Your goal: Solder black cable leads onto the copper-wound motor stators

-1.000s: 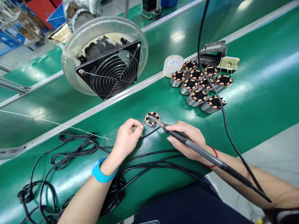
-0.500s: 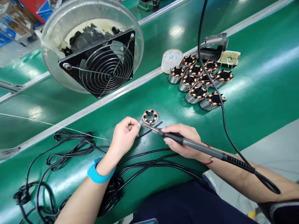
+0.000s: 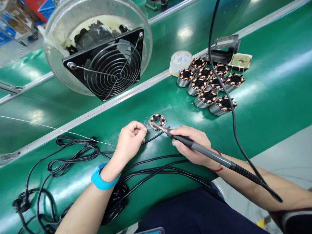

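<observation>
My right hand (image 3: pixel 195 148) grips a soldering iron (image 3: pixel 216 157) like a pen, its metal tip reaching over the near left part of a small motor stator (image 3: pixel 162 119) with copper windings. Whether the tip touches the stator I cannot tell. Just left of the stator, my left hand (image 3: pixel 131 139) is closed in a pinch on a thin wire, a bit of blue showing at the fingertips. Fine wire ends stick out from the stator's near side. Beneath my left hand passes a black cable (image 3: pixel 153 139), its end near the iron's tip.
Several finished-looking stators (image 3: pixel 207 97) stand grouped at the back right, beside a tape roll (image 3: pixel 180 61) and an iron stand (image 3: pixel 223 50). A fan (image 3: pixel 114 70) hangs at upper left. Coiled black cables (image 3: pixel 78 152) lie left and in front. The iron's cord (image 3: pixel 234 123) crosses the right side.
The soldering iron's tip has moved up and slightly right, from beside my left fingertips to over the stator. My left hand stays pinched in nearly the same spot.
</observation>
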`<state>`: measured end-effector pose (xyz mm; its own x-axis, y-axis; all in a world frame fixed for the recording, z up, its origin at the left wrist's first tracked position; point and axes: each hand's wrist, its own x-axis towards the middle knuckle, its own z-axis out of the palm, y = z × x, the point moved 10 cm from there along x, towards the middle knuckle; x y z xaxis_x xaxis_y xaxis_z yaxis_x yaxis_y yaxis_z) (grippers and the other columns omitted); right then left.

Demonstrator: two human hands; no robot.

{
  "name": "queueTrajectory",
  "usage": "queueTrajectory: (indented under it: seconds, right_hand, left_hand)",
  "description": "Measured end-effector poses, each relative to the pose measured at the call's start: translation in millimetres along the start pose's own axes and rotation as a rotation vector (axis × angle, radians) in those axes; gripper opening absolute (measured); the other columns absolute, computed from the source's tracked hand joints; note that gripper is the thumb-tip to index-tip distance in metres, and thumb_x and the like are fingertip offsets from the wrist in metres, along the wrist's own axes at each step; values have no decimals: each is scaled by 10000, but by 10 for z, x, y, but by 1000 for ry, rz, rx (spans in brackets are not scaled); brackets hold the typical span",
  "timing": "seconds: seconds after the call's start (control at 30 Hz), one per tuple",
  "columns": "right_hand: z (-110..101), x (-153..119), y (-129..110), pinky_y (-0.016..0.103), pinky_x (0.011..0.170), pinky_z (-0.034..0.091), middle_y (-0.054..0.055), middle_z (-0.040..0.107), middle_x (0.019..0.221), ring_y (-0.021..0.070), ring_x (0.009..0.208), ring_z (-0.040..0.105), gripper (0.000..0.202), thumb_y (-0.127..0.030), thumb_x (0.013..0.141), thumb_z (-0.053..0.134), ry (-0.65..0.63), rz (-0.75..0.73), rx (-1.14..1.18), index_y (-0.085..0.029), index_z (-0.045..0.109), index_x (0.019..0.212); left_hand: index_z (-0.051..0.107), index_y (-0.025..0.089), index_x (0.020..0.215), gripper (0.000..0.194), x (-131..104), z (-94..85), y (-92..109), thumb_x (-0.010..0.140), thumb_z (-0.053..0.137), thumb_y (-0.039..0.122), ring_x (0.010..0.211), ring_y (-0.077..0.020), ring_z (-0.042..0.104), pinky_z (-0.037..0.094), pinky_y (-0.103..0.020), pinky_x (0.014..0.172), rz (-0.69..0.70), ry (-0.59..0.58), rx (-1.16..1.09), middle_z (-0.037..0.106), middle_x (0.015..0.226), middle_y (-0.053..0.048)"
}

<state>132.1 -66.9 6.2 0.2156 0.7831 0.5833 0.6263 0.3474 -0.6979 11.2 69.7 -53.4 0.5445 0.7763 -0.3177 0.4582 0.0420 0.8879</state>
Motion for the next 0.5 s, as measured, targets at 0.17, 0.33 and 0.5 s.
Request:
queueTrajectory:
  seconds: [0.17, 0.33, 0.5]
  right_hand:
    - [56, 155, -10, 265, 851, 550, 51, 690, 1110, 152, 953, 673, 295, -189, 906, 588, -105, 25, -14, -201, 569, 1200]
    - [218, 389, -28, 311, 850, 531, 34, 707, 1076, 179, 960, 677, 296, -217, 953, 500, -269, 32, -115, -195, 542, 1245]
    - [381, 429, 35, 402, 925, 469, 62, 683, 1088, 217, 1021, 627, 329, -155, 897, 511, -269, 12, -128, -179, 515, 1225]
  left_hand:
    - [541, 168, 661, 110, 1, 5, 7, 685, 572, 270, 388, -58, 405, 306, -187, 415, -13, -4, -7, 497, 459, 62]
    - [546, 166, 655, 91, 4, 5, 31, 680, 570, 250, 399, -58, 421, 326, -188, 429, 0, 0, -20, 509, 491, 57]
    - [551, 165, 669, 98, 2, 3, 19, 691, 573, 258, 393, -58, 413, 318, -180, 416, 2, -4, -14, 499, 469, 61]
